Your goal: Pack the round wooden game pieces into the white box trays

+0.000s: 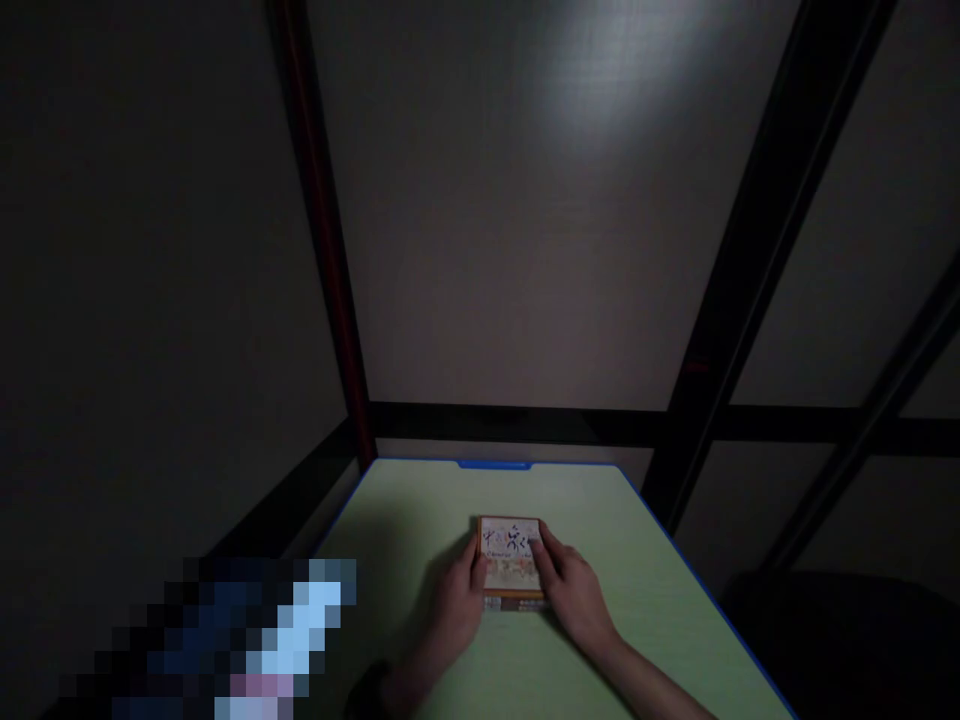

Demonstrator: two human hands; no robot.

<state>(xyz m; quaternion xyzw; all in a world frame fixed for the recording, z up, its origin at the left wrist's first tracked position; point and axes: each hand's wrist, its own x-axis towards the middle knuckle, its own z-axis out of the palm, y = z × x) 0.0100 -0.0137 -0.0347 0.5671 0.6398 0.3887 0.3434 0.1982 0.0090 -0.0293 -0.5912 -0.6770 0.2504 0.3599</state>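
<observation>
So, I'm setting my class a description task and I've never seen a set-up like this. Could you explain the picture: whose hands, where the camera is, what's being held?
There is no machine here, just a person's two bare hands. The single picture comes from a camera worn on the head, looking forward and down. The left hand and right hand grip opposite sides of a small rectangular box with a pale printed top and orange-brown edges. The box is at the pale green tabletop with blue edging; whether it rests there or is slightly raised is hard to tell. Beyond stands a plain grey wall panel in dark framing. The blocky pixelated patch at lower left hides whatever is there.
</observation>
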